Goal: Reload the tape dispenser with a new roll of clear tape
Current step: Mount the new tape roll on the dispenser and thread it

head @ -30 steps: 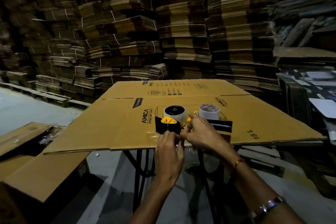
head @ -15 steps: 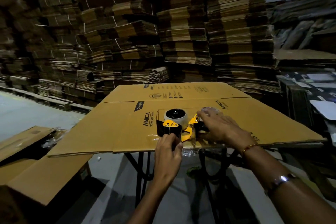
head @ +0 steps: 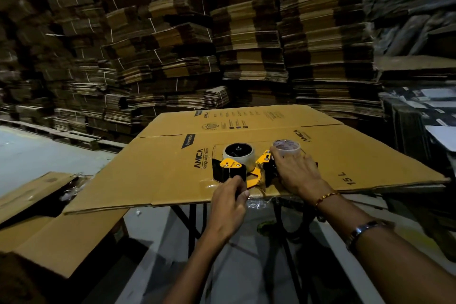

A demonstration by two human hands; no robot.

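Flattened cardboard box [head: 153, 175] covers the table, and the black-and-yellow tape dispenser [head: 240, 168] lies on its side near the front edge, long axis running left-right, white hub facing up. Clear tape roll [head: 286, 147] sits flat just right of it. Left hand [head: 228, 205] pinches the dispenser's black near end, right hand [head: 294, 173] reaches palm-down, fingers curled on the roll.

The right hand [head: 293, 173] covers the near side of the clear tape roll [head: 286, 147] — whether its fingers grip the roll or only rest on it cannot be told. The left hand [head: 228, 205] hides the near end of the black-and-yellow plastic tape dispenser [head: 237, 168]. Both forearms are cut off by the bottom edge — small print on the flattened brown cardboard sheet [head: 148, 175] is unreadable.
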